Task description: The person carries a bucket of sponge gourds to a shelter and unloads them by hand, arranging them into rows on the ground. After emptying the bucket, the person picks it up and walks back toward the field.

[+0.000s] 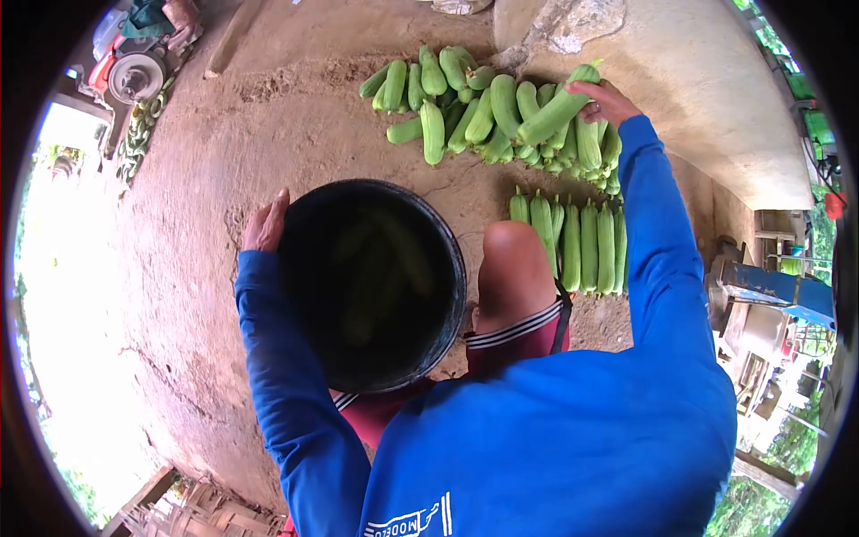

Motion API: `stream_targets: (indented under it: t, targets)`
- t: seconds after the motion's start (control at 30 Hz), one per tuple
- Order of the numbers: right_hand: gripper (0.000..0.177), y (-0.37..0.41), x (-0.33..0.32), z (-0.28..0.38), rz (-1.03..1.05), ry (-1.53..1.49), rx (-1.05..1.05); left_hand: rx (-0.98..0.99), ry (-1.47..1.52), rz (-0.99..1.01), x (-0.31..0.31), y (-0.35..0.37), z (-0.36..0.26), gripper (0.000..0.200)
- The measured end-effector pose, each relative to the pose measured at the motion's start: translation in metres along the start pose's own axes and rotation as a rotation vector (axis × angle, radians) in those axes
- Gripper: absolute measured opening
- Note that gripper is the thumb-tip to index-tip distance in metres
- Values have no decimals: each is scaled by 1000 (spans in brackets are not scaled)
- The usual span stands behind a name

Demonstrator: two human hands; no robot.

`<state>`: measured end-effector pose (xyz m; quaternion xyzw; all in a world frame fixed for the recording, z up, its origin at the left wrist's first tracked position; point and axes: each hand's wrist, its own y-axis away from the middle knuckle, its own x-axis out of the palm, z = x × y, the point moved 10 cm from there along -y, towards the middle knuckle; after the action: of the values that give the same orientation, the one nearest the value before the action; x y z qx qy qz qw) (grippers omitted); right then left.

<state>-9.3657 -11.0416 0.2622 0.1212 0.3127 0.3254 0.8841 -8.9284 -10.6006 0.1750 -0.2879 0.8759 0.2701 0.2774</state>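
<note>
My right hand (608, 101) is wrapped round the stem end of a long green luffa (557, 115), holding it above a heap of luffas (480, 115) on the floor. Below the heap, more luffas (589, 249) lie side by side in a neat row. A large black tub (458, 268) stands in front of me, between my legs. Several luffas (407, 255) show dimly inside it, seemingly under water. My left hand (266, 222) grips the tub at its left rim, with the fingertips partly hidden.
Bare earthen floor (192, 259) surrounds the tub. My bent knee (519, 255) is between the tub and the row. A pale wall or ledge (698, 98) rises behind the heap. A round metal wheel (136, 79) is at upper left, and a blue metal object (787, 291) at right.
</note>
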Motion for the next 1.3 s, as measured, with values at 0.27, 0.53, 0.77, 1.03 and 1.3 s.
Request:
stream_targets:
  t: [0.27, 0.53, 0.77, 1.03, 1.3]
  targets:
    - [48, -65, -7, -24, 197, 591, 193, -134, -20, 46, -1, 1, 9, 68]
    - [28, -58, -38, -37, 268, 725, 279, -192, 102, 27, 1, -4, 27, 66]
    - [59, -132, -97, -105, -265, 865, 61, -127, -20, 31, -1, 0, 11, 67]
    - [47, -50, -8, -2, -443, 784, -538, -93, -147, 24, -1, 10, -19, 71]
    - [27, 198, 325, 167, 628, 648, -1062, -81, -163, 19, -1, 16, -30, 74]
